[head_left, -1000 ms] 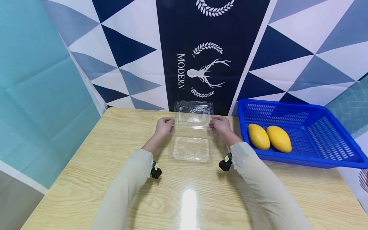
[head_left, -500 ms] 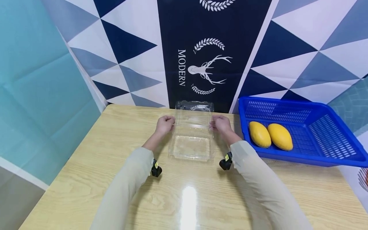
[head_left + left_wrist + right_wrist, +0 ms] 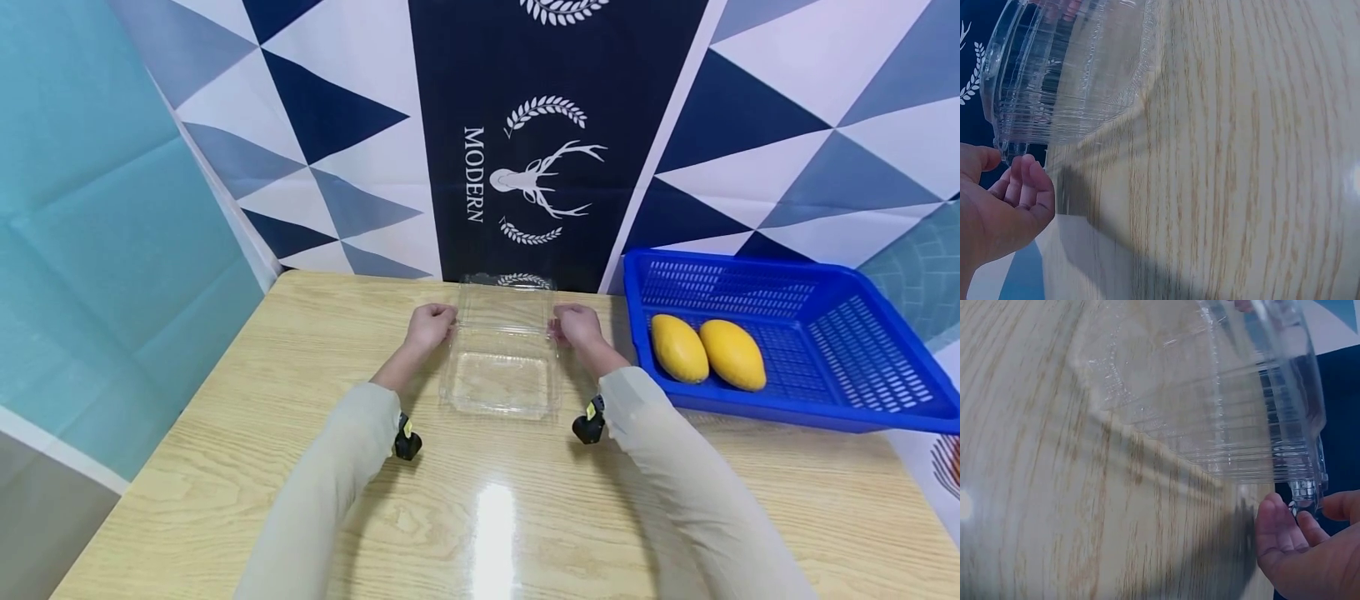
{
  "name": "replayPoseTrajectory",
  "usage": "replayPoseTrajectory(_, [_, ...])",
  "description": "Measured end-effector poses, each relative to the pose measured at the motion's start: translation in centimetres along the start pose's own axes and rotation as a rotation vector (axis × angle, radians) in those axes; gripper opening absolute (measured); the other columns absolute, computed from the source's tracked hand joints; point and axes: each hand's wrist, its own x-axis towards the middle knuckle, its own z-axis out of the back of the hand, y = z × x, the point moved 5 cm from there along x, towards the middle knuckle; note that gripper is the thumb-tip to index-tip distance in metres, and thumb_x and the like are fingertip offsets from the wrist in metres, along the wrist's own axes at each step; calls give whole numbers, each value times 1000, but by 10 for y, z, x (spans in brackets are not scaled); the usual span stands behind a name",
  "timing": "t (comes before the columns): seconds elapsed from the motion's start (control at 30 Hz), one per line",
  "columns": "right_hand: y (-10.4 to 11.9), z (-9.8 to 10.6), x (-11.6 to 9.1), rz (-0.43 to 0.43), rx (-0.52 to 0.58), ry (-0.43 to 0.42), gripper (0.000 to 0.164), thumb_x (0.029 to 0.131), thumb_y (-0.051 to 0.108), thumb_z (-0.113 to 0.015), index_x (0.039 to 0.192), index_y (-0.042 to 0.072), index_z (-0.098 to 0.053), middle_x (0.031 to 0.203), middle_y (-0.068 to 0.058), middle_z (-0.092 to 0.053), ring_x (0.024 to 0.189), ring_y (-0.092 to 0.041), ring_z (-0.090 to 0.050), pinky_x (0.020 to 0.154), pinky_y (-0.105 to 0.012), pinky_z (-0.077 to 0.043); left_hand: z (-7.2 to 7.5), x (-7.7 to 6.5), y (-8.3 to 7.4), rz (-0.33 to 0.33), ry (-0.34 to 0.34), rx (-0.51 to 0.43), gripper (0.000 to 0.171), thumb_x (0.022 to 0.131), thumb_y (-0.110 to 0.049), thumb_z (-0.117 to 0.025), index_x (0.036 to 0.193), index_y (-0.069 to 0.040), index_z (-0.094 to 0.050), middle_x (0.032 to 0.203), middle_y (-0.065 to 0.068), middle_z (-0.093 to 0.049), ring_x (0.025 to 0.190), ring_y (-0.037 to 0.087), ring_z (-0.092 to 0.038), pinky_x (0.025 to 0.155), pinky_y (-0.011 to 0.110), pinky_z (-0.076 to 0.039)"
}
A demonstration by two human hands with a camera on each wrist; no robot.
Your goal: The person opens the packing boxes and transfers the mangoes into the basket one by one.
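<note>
A clear plastic clamshell container (image 3: 498,383) lies unfolded near the back edge of the table, its base toward me and its lid (image 3: 504,304) leaning back by the wall. My left hand (image 3: 430,325) pinches the container's left side near the hinge line. In the left wrist view, the thumb and curled fingers (image 3: 1022,181) meet at a small corner of the plastic. On the opposite side my right hand (image 3: 576,323) pinches the matching edge. The right wrist view shows the thumb and fingers (image 3: 1272,528) around a ribbed corner piece of the plastic.
At the right stands a blue perforated basket (image 3: 795,417) with two yellow mangoes (image 3: 705,350) in it. A patterned cloth wall (image 3: 517,83) rises right behind the table (image 3: 420,517). Black cameras are strapped to both wrists.
The container's lid has tilted farther back and its top edge sits lower. Both hands keep their pinch in nearly the same place. The head view has shifted slightly.
</note>
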Motion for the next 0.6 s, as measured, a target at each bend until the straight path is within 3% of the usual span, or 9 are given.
replayPoseTrajectory(0.33, [-5, 0, -1, -45, -44, 17, 41, 97, 16, -41, 129, -8, -44, 64, 4, -52, 50, -2, -50, 51, -15, -47, -2, -1, 0, 15, 20, 22, 34, 99, -22, -45, 120, 3, -57, 103, 20, -60, 60, 10, -47, 52, 19, -38])
replayPoseTrajectory(0.53, [-8, -2, -4, -61, -59, 68, 21, 97, 18, -40, 90, 0, -47, 61, 4, -49, 51, -5, -50, 47, -17, -43, -3, -1, 2, 31, 18, 54, 38, 98, -25, -47, 119, 6, -58, 94, 15, -60, 61, 10, -49, 51, 17, -39])
replayPoseTrajectory(0.6, [-9, -2, -5, -67, -71, 82, 20, 97, 19, -39, 89, 2, -46, 62, 4, -49, 51, -6, -50, 47, -17, -43, -3, -1, 2, 35, 19, 65, 39, 98, -25, -48, 118, 6, -59, 91, 14, -60, 61, 9, -50, 52, 17, -40])
